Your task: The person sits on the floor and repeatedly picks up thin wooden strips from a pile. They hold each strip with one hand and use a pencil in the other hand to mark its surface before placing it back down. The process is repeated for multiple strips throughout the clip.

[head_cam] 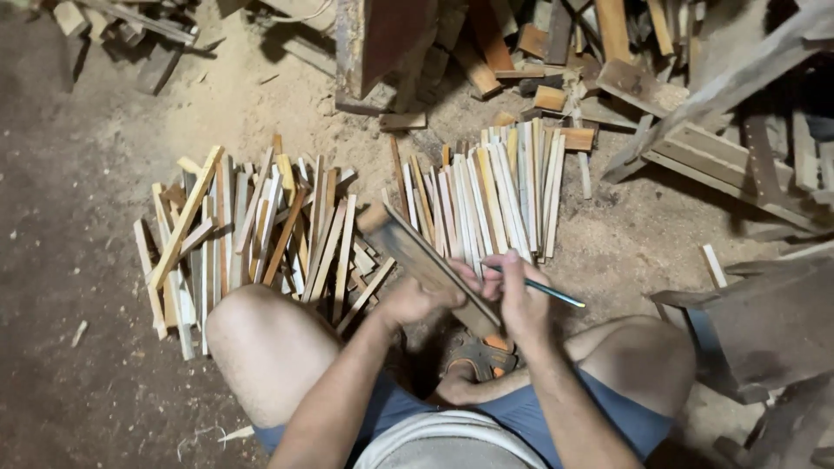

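Closest to you, your bare knees frame the view, blue shorts below them and an orange-and-black sandal (476,354) on the sawdust-covered floor (87,217) between your legs. Your left hand (417,300) is closed around the near end of a long, flat, dark grey-brown wooden slat (421,259), which tilts up and away to the left, its far end raised over the heaps beyond. Your right hand (519,300) is wrapped around a thin blue-green pencil (547,291), fingers pinched narrow on it; the pencil's tip points right, and the hand rests against the slat's near end, just beside your left hand. Beyond the left knee lies a loose, jumbled pile of short pale and reddish wooden strips (252,230), criss-crossed on the floor. To its right, past the slat, a neater fan of pale wooden strips (495,195) lies side by side, pointing away from you. At your right stands a dark, weathered wooden bench (764,326). Farthest off, a rusty brown upright metal post (373,43) rises from the floor, with a heap of mixed timber offcuts (599,61) to its right.
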